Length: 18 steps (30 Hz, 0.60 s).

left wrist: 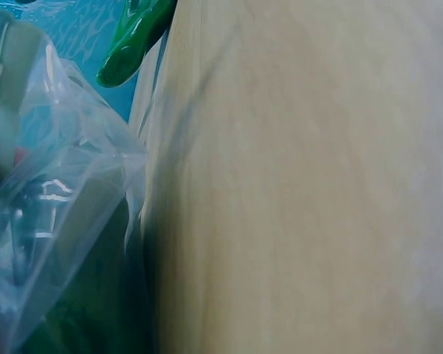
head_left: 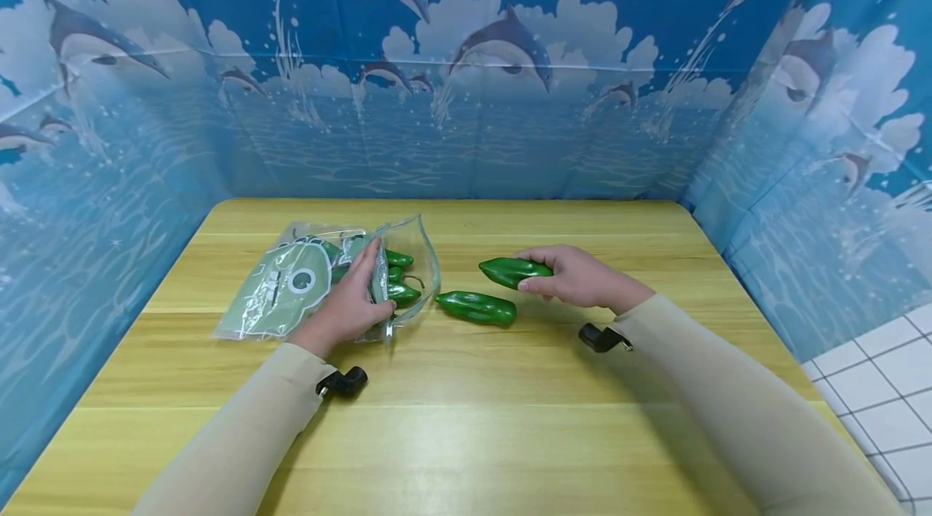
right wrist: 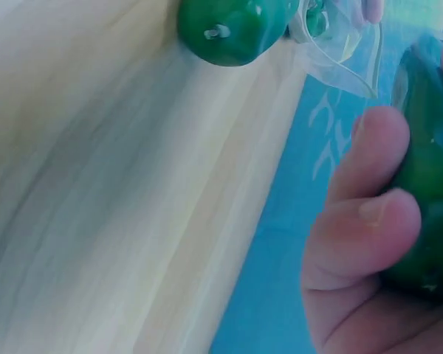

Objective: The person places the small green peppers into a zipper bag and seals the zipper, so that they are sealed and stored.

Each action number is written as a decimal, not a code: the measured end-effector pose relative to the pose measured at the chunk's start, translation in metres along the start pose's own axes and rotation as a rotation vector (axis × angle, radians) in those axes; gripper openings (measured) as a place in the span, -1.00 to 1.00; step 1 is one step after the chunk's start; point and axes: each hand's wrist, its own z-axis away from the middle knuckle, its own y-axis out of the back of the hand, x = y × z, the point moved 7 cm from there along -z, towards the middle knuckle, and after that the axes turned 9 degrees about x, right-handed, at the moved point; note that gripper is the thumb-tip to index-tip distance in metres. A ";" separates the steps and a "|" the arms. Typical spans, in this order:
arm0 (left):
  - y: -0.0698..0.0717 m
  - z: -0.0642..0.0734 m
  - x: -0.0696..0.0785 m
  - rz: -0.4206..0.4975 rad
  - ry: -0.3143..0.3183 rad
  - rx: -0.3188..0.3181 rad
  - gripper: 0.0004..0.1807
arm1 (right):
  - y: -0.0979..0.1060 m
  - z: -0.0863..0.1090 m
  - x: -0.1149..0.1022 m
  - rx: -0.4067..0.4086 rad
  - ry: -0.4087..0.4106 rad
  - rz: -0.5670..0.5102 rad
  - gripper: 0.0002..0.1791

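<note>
Now R hand (head_left: 580, 280) pinching grn pepper (head_left: 502, 271); L hand (head_left: 345, 306) gripping bag (head_left: 269, 298); 2nd pepper (head_left: 476, 308) btwn hands.

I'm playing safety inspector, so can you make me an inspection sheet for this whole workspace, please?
Surface: wood-grain table, no spills seen.
Job's things: clear plastic bag with a green cartoon face, mouth open, green peppers inside; one loose green pepper lies by the mouth; a held green pepper is off to its right.
Clutter: nothing seen.
Hands: left hand on the bag near its mouth, exact grip unclear; right hand grips the held green pepper.
Cables: nothing seen.
Surroundings: blue dolphin-print backdrop; white floor tiles at right.
</note>
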 end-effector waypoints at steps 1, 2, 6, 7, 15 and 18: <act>0.000 0.000 0.000 0.000 0.001 -0.001 0.23 | 0.000 -0.001 -0.002 0.010 0.008 0.010 -0.39; 0.000 0.000 0.000 0.000 0.002 -0.002 0.23 | 0.001 -0.002 -0.004 0.019 0.017 0.024 -0.38; 0.001 0.000 0.000 0.001 0.004 -0.005 0.23 | 0.000 -0.007 -0.012 0.037 0.036 0.052 -0.37; 0.000 0.000 0.000 0.001 0.004 -0.004 0.23 | -0.001 -0.008 -0.014 0.038 0.040 0.056 -0.37; 0.001 -0.001 -0.001 -0.003 0.001 -0.001 0.24 | -0.006 -0.018 -0.030 0.042 0.087 0.087 -0.30; 0.001 -0.001 0.000 -0.002 -0.004 -0.003 0.24 | -0.009 -0.024 -0.032 0.051 0.083 0.094 -0.31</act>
